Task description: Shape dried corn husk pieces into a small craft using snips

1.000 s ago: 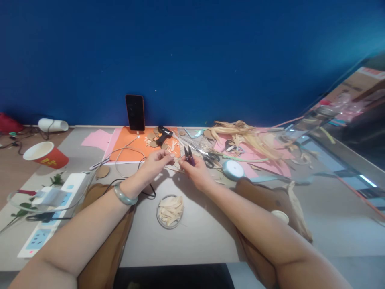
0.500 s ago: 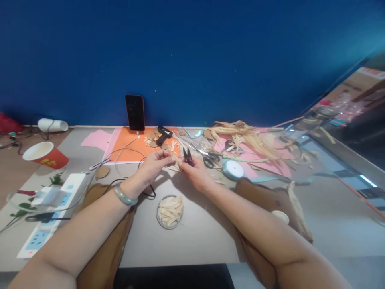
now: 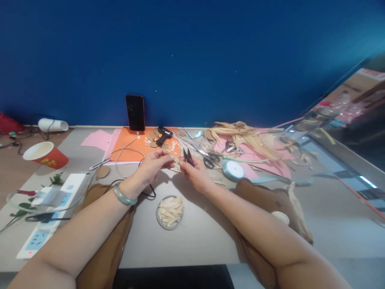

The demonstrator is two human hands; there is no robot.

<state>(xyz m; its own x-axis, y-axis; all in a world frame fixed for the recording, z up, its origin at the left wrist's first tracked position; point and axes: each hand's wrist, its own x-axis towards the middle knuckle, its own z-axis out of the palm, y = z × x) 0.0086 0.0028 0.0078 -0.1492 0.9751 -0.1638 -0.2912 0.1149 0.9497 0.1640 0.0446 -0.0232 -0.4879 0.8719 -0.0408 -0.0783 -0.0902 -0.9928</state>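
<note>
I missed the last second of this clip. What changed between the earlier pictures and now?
Very little. The left hand with its pale strip has edged right toward the purple snips in the right hand, so the gap between the hands has closed. Both grips are unchanged. The dish of cut pieces, phone and red cup stayed put.

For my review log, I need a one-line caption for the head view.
Left hand pinches a straw strip while right hand holds purple snips at it, above a dish of cut pieces.
</note>
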